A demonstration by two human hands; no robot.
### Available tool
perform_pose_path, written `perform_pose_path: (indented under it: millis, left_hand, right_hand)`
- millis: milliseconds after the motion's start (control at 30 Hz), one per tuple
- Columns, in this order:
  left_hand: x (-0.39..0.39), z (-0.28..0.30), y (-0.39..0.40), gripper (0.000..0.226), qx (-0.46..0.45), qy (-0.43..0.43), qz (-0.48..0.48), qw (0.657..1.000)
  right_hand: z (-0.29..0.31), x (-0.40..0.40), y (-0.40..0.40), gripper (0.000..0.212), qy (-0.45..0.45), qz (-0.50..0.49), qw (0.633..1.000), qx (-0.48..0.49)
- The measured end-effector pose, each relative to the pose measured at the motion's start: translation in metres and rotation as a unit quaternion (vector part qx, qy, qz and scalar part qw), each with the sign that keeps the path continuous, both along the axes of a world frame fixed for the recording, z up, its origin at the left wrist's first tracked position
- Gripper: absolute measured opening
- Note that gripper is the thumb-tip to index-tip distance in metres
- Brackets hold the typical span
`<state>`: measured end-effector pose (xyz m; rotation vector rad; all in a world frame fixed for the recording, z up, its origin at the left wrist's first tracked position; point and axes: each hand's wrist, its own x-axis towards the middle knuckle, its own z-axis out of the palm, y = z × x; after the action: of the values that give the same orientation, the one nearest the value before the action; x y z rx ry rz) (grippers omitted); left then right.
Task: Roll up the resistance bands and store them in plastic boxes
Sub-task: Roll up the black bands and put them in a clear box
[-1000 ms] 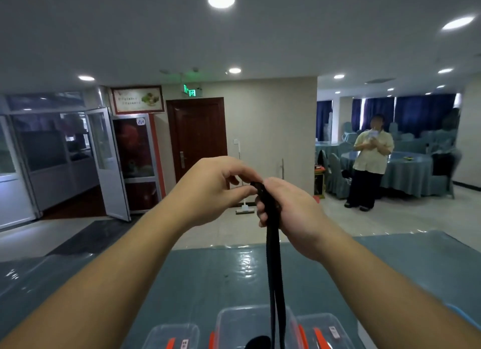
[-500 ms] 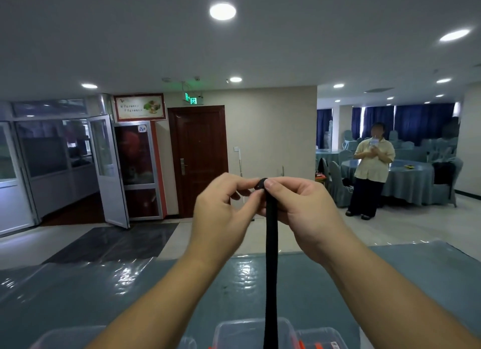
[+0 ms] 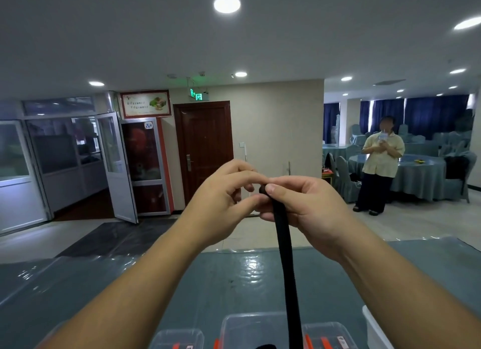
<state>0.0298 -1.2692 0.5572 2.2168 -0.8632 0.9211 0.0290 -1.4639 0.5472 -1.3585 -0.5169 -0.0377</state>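
Observation:
A black resistance band (image 3: 286, 265) hangs straight down from my two raised hands to the bottom edge of the view. Its top end is wound into a small tight roll between my fingertips. My right hand (image 3: 307, 208) pinches that roll with thumb on top and fingers curled behind the band. My left hand (image 3: 223, 203) pinches the roll from the left with thumb and forefinger. Three clear plastic boxes with orange clasps stand at the near table edge: left box (image 3: 179, 338), middle box (image 3: 252, 328), right box (image 3: 328, 333).
A table with a grey-blue glossy cover (image 3: 130, 283) spreads below my arms. A white object (image 3: 374, 330) pokes in at the lower right. A person (image 3: 380, 166) stands far right by round covered tables. A brown door (image 3: 205, 151) lies ahead.
The camera tilted slightly, and my hands came closer together. The band's top end went from a loose hold to a small roll pinched between both hands' fingertips.

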Motion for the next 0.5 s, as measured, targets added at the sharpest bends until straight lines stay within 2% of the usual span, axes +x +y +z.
perform_pose_path:
  millis: [167, 267, 400, 500]
  left_hand:
    - [-0.001, -0.008, -0.002, 0.02, -0.063, -0.121, 0.018, 0.991]
    - [0.0, -0.013, -0.006, 0.013, -0.095, -0.159, 0.047, 0.982]
    - [-0.001, -0.02, -0.013, 0.018, -0.109, -0.129, 0.072, 0.983]
    - [-0.003, -0.019, -0.011, 0.016, -0.092, -0.012, 0.062, 0.994]
  right_hand:
    - [-0.005, 0.001, 0.009, 0.014, 0.021, -0.015, 0.991, 0.133]
    - [-0.007, -0.001, 0.017, 0.012, 0.015, -0.019, 0.984, 0.176]
    - [-0.008, 0.003, 0.019, 0.014, -0.033, -0.068, 0.988, 0.134]
    - [-0.011, 0.008, 0.014, 0.014, -0.086, -0.135, 0.986, 0.041]
